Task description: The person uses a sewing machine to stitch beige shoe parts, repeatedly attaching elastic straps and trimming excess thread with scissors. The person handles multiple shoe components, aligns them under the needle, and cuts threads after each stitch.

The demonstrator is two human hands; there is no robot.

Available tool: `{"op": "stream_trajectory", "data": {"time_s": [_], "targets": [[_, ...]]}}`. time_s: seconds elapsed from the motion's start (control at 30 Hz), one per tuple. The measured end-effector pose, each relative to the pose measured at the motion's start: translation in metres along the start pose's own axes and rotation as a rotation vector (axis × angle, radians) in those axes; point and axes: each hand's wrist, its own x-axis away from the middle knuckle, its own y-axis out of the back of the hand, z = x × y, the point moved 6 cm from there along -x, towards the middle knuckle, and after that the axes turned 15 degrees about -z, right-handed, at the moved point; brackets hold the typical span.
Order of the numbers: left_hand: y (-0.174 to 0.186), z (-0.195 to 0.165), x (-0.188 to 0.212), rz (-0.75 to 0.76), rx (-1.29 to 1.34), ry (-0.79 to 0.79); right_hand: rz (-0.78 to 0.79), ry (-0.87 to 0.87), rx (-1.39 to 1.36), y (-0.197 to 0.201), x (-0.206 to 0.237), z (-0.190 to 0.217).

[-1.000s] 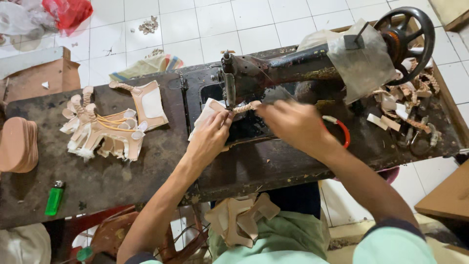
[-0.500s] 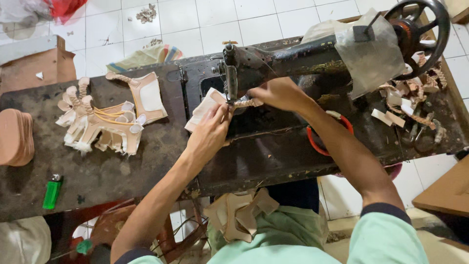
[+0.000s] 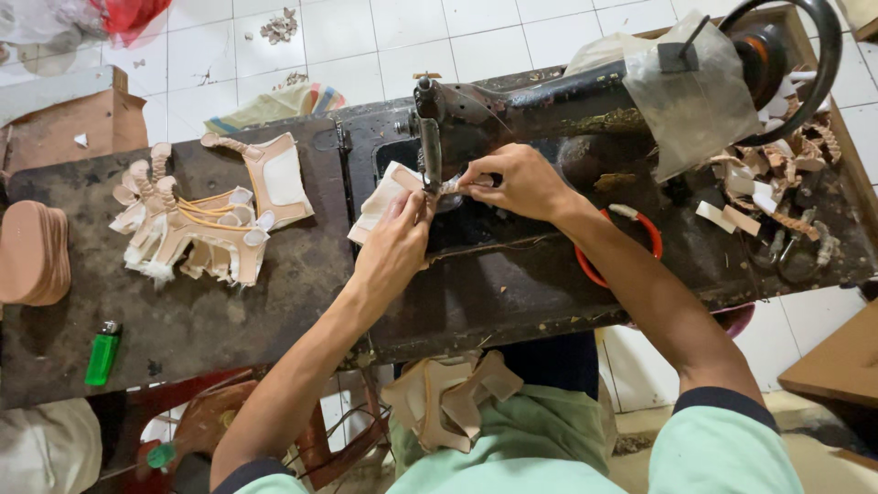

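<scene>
A black sewing machine point(image 3: 549, 101) stands on a dark worn table point(image 3: 238, 302). My left hand point(image 3: 393, 252) presses a tan and white leather piece point(image 3: 382, 197) flat just left of the needle. My right hand point(image 3: 517, 183) pinches a thin strap end of that piece right beside the needle foot. Both hands touch the same piece and nearly meet at the needle.
A pile of sewn tan pieces point(image 3: 201, 220) lies at the table's left, with stacked tan soles point(image 3: 32, 252) at the far left edge and a green lighter point(image 3: 102, 353) near the front. Scraps and scissors point(image 3: 786, 247) crowd the right. More tan pieces point(image 3: 448, 398) rest on my lap.
Both hands have shifted up toward the needle. The right hand moved from the machine bed to the needle foot and now pinches the strap end.
</scene>
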Motion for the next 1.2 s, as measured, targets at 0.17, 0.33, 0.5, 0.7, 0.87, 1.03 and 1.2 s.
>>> {"op": "stream_trajectory", "data": {"time_s": [0.17,0.33,0.5,0.7,0.87,1.03,1.2], "targets": [[-0.001,0.013,0.002,-0.115,0.305,0.153,0.019,-0.105,-0.076,-0.006,-0.002,-0.012],[-0.003,0.022,0.005,-0.245,0.528,0.319,0.004,-0.117,-0.023,-0.009,-0.001,-0.017],[0.0,0.024,0.004,-0.312,0.579,0.335,-0.002,-0.107,0.002,-0.008,-0.002,-0.017],[0.001,0.024,0.002,-0.29,0.575,0.317,-0.013,-0.106,-0.02,-0.006,-0.003,-0.01],[0.004,0.027,0.001,-0.324,0.615,0.324,0.011,-0.113,-0.02,-0.007,-0.001,-0.016],[0.002,0.059,-0.003,-0.32,0.763,0.477,0.111,-0.428,-0.068,-0.024,0.0,-0.058],[0.017,0.066,-0.006,-0.476,0.691,0.344,-0.317,-0.079,-0.786,-0.019,-0.05,-0.049]]}}
